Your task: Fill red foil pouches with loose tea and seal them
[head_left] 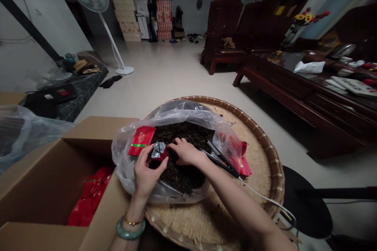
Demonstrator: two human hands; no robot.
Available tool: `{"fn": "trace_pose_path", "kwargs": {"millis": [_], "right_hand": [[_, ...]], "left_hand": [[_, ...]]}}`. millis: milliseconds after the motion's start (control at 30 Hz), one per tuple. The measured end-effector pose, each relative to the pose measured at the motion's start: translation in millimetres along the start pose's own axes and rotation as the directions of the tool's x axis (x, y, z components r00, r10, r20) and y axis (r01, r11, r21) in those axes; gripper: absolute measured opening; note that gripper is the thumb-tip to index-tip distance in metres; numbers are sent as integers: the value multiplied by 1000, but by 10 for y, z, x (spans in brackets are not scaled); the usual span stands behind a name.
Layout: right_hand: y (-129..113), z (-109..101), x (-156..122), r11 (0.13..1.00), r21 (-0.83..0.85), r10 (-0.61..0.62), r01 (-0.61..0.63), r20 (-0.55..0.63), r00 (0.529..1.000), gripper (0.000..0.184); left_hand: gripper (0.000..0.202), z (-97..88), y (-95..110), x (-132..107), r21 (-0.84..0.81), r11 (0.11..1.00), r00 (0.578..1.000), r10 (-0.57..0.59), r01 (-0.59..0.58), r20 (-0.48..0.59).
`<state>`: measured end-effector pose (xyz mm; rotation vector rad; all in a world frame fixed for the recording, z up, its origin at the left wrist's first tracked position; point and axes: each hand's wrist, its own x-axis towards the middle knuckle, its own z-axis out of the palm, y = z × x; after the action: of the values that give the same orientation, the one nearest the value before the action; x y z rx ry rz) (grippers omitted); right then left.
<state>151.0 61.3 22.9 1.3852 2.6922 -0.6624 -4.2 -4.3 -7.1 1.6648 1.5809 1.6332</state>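
My left hand (147, 174) grips a small red packet (162, 154) by its sides, its silver-lined mouth open and facing up. Beside it, my right hand (187, 153) reaches over dark dried tea leaves (185, 182), fingers curled downward; whatever they hold is hidden. The tea fills a clear plastic bag (123, 164) with its rim spread wide. On the bag's left side lies a flat red packet (141, 141) with gold print and a green stripe. A corded, two-armed black tool (220, 159) rests on the bag's right side, next to my right forearm.
Under the bag is a round woven bamboo tray (265, 141), with more red packets (246, 166) at its right. An open cardboard box (100, 135) at left contains red packets (91, 196). A white fan (113, 39), stacked cartons (126, 15) and a dark wooden table (279, 80) stand beyond.
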Motion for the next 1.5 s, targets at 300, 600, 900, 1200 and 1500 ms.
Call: {"fn": "trace_pose_path", "kwargs": {"millis": [300,600,900,1200,1500], "right_hand": [[105,95,50,999,28,-26,28,-73,997,49],[221,87,-34,981,193,14,30,-222,975,26],[158,163,-145,953,304,66,-6,-186,980,48],[135,15,-147,765,643,300,-23,-324,897,34],[59,31,-326,-763,626,315,160,144,938,17]], "left_hand": [[41,30,22,1,20,999,999,45,-45,10],[41,29,9,-13,26,1000,1000,18,-18,6],[41,84,5,-17,14,1000,1000,21,-21,15],[38,29,29,-10,20,1000,1000,19,-19,-12],[37,135,0,-69,14,997,997,75,-75,25]]}}
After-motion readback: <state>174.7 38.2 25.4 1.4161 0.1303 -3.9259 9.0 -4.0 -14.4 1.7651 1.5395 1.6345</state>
